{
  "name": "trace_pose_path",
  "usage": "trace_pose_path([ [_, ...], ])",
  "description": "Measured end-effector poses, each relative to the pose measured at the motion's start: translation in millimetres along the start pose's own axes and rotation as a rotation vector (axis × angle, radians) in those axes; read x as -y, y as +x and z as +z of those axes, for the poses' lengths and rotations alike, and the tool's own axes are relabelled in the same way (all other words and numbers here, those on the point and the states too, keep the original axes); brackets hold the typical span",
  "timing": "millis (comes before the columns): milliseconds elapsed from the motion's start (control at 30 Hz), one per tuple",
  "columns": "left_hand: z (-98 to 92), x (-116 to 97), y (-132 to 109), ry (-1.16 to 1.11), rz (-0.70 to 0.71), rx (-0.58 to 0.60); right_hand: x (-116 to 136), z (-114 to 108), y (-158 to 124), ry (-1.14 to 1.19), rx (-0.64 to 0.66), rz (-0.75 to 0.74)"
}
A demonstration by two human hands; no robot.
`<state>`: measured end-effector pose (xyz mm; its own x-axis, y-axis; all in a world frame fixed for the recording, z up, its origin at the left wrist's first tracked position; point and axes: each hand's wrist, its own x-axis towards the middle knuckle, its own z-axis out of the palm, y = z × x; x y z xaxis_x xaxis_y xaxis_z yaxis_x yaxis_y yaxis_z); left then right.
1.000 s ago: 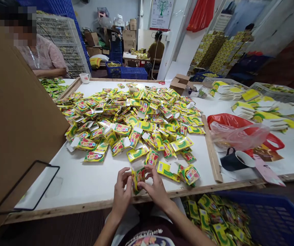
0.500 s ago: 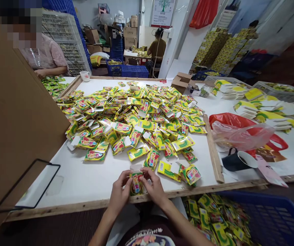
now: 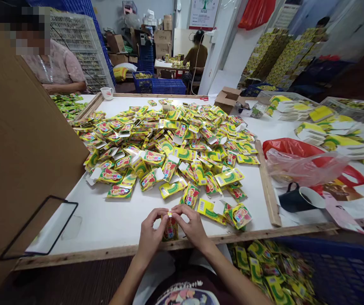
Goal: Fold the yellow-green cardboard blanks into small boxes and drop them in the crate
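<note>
Near the table's front edge, a small printed carton (image 3: 170,231) stands between my two hands. My left hand (image 3: 152,228) grips its top left side with thumb and fingers. From the other side, my right hand (image 3: 190,226) pinches the top, where a bit of yellow and white flap shows between the fingertips. The carton's lower front is visible, and its upper part is mostly covered by my fingers. Just beyond my hands spreads a big pile of similar yellow and green cartons (image 3: 153,158), several with white flaps standing out.
A wooden strip (image 3: 267,186) bounds the pile on the right. Past it lie a dark mug (image 3: 301,198) on its side and a red plastic bag (image 3: 290,148). Below the table edge sits a blue crate (image 3: 337,258) with cartons. A large cardboard box (image 3: 32,140) stands left; a person (image 3: 63,63) sits beyond.
The white flap that stood up above the carton is now folded down under my fingertips. Both hands have closed in over the carton's top. The view has shifted slightly.
</note>
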<state>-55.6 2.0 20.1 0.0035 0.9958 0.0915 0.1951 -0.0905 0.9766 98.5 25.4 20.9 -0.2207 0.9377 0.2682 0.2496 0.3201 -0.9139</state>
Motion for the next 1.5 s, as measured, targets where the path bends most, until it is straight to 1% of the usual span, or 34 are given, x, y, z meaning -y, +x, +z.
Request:
trace_pose_path([
  [133, 1.0, -1.4, 4.1, -0.001, -0.062, -0.055, 1.4, 2.2, 6.6, -0.051, -0.02, 0.055],
  [233, 1.8, -0.1, 8.4, 0.005, -0.096, -0.072, 0.9, 2.1, 11.4, -0.055, -0.012, 0.106],
  [300, 1.3, 2.8, 9.1, 0.0, -0.09, -0.056, -0.6, 1.9, 11.5, -0.045, -0.008, 0.124],
  [400, -0.9, 8.8, 5.4, -0.022, -0.042, -0.024, -3.5, 5.8, 5.9, 0.016, 0.019, 0.124],
  [500, -3.0, 10.4, 1.7, -0.04, -0.028, 0.006, -0.5, 9.4, -1.8, 0.078, 0.051, 0.138],
  [567, -2.0, 8.0, 3.7, -0.044, -0.045, 0.036, 7.7, -1.2, -5.7, 0.047, 0.035, 0.141],
  [600, -0.1, 6.7, 6.7, -0.041, -0.055, 0.044, 13.2, -13.8, -7.5, 0.006, 0.009, 0.142],
  [633, 3.3, 5.9, 11.2, -0.028, -0.067, 0.047, 19.1, -32.0, -10.0, -0.052, -0.018, 0.152],
  [667, 8.2, 6.0, 16.8, -0.003, -0.076, 0.042, 25.0, -55.5, -13.4, -0.126, -0.033, 0.179],
  [700, 14.9, 6.9, 23.6, 0.035, -0.08, 0.033, 30.4, -83.0, -18.3, -0.216, -0.044, 0.221],
  [767, 33.0, 10.8, 39.0, 0.139, -0.062, 0.022, 38.8, -141.8, -32.1, -0.446, 0.01, 0.347],
  [800, 43.7, 13.0, 47.1, 0.188, -0.038, 0.031, 41.3, -168.1, -40.2, -0.577, 0.005, 0.399],
  [833, 54.5, 14.7, 54.7, 0.221, -0.008, 0.052, 42.7, -189.1, -47.8, -0.689, -0.029, 0.435],
  [867, 64.7, 15.7, 61.4, 0.233, 0.017, 0.082, 43.1, -203.0, -54.2, -0.754, -0.068, 0.456],
  [900, 73.4, 16.0, 66.9, 0.224, 0.029, 0.117, 42.4, -208.8, -58.4, -0.768, -0.107, 0.464],
  [933, 79.7, 15.5, 70.5, 0.203, 0.027, 0.15, 40.8, -206.5, -60.1, -0.731, -0.132, 0.462],
  [967, 83.3, 14.6, 72.1, 0.175, 0.01, 0.173, 38.3, -196.6, -59.3, -0.655, -0.137, 0.454],
  [1033, 81.5, 12.6, 68.6, 0.118, -0.04, 0.182, 30.8, -160.4, -51.5, -0.458, -0.108, 0.429],
  [1100, 70.0, 10.9, 57.0, 0.03, -0.09, 0.165, 20.4, -114.2, -39.6, -0.294, -0.093, 0.399],
  [1167, 54.4, 8.9, 40.8, -0.114, -0.131, 0.157, 9.3, -70.6, -28.4, -0.121, -0.123, 0.366],
  [1233, 39.8, 6.1, 24.6, -0.24, -0.146, 0.159, 0.0, -36.9, -20.0, 0.075, -0.147, 0.327],
  [1267, 33.7, 4.6, 17.8, -0.276, -0.144, 0.157, -3.6, -24.6, -16.9, 0.161, -0.151, 0.309],
  [1300, 28.5, 3.3, 12.2, -0.29, -0.142, 0.154, -6.4, -15.3, -14.5, 0.229, -0.15, 0.293],
  [1367, 20.3, 2.0, 4.9, -0.286, -0.141, 0.151, -10.0, -4.6, -11.6, 0.308, -0.138, 0.268],
  [1433, 14.3, 2.8, 1.4, -0.268, -0.148, 0.175, -11.8, -2.1, -11.4, 0.339, -0.109, 0.252],
  [1500, 10.2, 5.4, 0.0, -0.254, -0.153, 0.233, -12.6, -4.8, -13.8, 0.342, -0.07, 0.242],
])
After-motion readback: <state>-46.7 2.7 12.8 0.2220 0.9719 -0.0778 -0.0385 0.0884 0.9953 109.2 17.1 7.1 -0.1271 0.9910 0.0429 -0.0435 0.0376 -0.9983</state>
